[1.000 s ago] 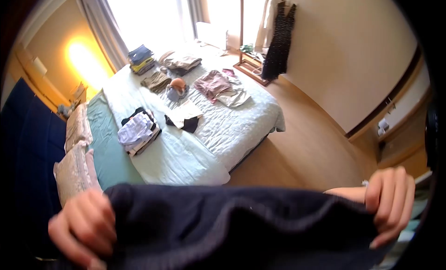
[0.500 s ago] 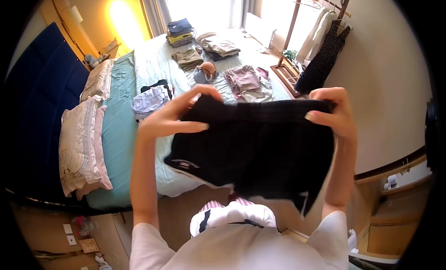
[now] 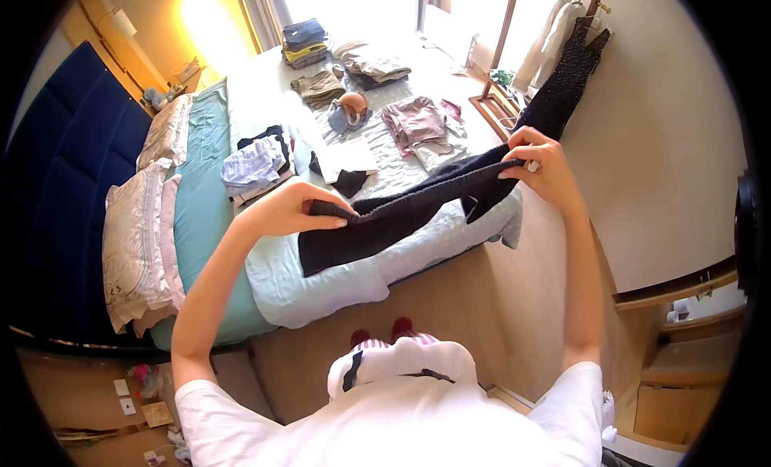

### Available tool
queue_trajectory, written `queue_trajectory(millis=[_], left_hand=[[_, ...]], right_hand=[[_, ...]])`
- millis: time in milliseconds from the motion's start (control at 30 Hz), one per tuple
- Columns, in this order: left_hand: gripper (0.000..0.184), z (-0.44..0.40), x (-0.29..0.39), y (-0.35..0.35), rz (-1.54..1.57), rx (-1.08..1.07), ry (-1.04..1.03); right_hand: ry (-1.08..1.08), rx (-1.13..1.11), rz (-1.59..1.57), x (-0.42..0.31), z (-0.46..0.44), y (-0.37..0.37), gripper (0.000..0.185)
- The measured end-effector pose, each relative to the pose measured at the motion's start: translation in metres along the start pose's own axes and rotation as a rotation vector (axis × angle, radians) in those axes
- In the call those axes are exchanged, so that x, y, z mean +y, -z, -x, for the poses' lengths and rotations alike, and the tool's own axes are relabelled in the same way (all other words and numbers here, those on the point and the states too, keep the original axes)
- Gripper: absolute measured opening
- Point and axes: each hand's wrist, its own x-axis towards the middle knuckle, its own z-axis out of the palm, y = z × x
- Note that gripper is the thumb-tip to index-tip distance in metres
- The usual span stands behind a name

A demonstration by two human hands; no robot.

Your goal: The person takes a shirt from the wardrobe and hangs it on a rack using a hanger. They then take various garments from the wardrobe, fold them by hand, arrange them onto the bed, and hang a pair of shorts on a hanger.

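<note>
The black shorts (image 3: 393,222) hang unfolded, stretched sideways with the gathered waistband on top, slanting up toward the right, above the bed's edge (image 3: 329,294).

The room is bright, with 2 light sources: the window (image 3: 349,5) at 12 o'clock, blown out to white, and a yellow glow (image 3: 207,24) at 11 o'clock, its center overexposed. Pale haze washes over the far end of the bed (image 3: 321,282). The headboard (image 3: 68,162) near 9 o'clock sinks into shadow, and folds in the black garment (image 3: 377,234) lose detail. The white shirt (image 3: 393,427) at 6 o'clock is bright. Black rounds off all 4 corners, lens distortion bends the edges, and small items toward 8 o'clock look soft.
</note>
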Motion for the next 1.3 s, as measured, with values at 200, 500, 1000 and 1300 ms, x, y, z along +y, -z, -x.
queue_trajectory(millis=[200, 500, 1000, 1300], left_hand=[[0.045, 0.017, -0.054, 0.003, -0.752, 0.126, 0.114], [0.026, 0.039, -0.068, 0.000, -0.301, 0.658, 0.179], [0.048, 0.057, -0.029, -0.124, 1.080, 1.020, 0.167], [0.040, 0.149, -0.112, -0.037, 0.634, 0.912, 0.276]], right_hand=[[0.042, -0.009, 0.127, 0.035, 0.006, -0.035, 0.027], [-0.325, 0.049, -0.486, 0.013, -0.005, -0.099, 0.019], [-0.050, 0.116, -0.931, -0.192, -0.014, -0.228, 0.056], [-0.160, 0.002, -0.790, -0.145, -0.088, -0.277, 0.135]])
